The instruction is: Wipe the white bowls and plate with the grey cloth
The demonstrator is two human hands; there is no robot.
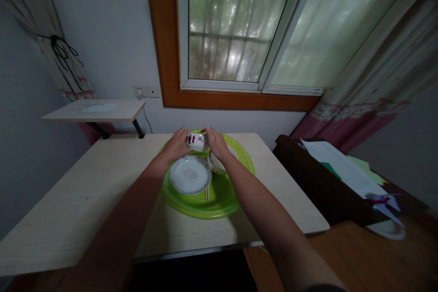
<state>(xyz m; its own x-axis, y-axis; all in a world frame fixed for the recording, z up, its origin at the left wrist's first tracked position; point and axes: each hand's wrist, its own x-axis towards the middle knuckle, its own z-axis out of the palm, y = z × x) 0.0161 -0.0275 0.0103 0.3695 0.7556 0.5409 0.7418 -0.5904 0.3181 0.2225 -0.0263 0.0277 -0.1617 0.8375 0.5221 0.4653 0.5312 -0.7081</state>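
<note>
Over the back of a round green tray (201,213), my left hand (175,146) and my right hand (216,144) grip a white cup (196,141) with red and dark printing, one hand at each end. The cup lies tilted on its side between them. In the tray below my left hand is a white plate (190,175) with a faint pattern. White bowls (214,163), seemingly stacked, stand beside it, partly hidden by my right hand and forearm. Chopsticks (207,193) stick out from near the plate's right edge.
The tray sits on a pale wooden table (112,171). A small raised shelf (99,112) with a paper on it is at the table's back left. To the right, a dark brown piece of furniture (308,178) holds papers (345,169). A window (239,23) is behind.
</note>
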